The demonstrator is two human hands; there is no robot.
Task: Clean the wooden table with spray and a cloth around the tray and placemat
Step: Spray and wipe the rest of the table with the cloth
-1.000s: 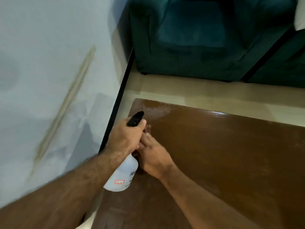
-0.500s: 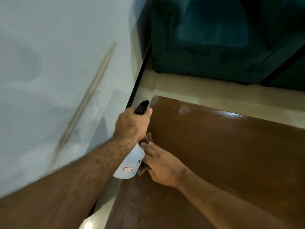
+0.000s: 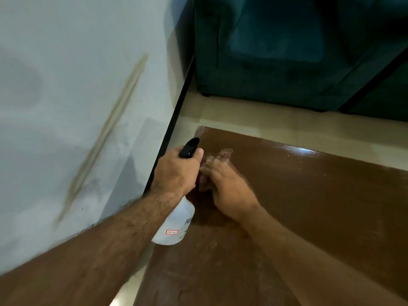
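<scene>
The person's left hand (image 3: 176,171) is wrapped around the neck of a white spray bottle (image 3: 175,226), fingers curled tight and the thumb laid along the black spray head (image 3: 189,147), which sticks out past the top of the fist. The bottle's translucent body hangs below the grip, tilted, over the near-left edge of the wooden table (image 3: 309,206); a small red-bordered label shows low on its side.

Just to the right of that grip, almost touching it, the right hand (image 3: 229,188) lies palm down on the table with fingers stretched forward and flat. It presses on a cloth (image 3: 223,154), of which only a blurred reddish edge shows past the fingertips and a little at the side nearest the bottle. The hand is motion-blurred, so the exact lie of each finger cannot be told.

The tabletop spreads right of and toward the viewer from both hands, glossy brown, with a bright wet sheen and small droplets farther right of the cloth near the far edge. The tray and placemat are out of frame.

Left of the bottle grip stands a pale wall (image 3: 66,107) with a long dull streak and a black skirting strip. Beyond the hands, past a band of light floor, sits a dark teal sofa (image 3: 287,51).
</scene>
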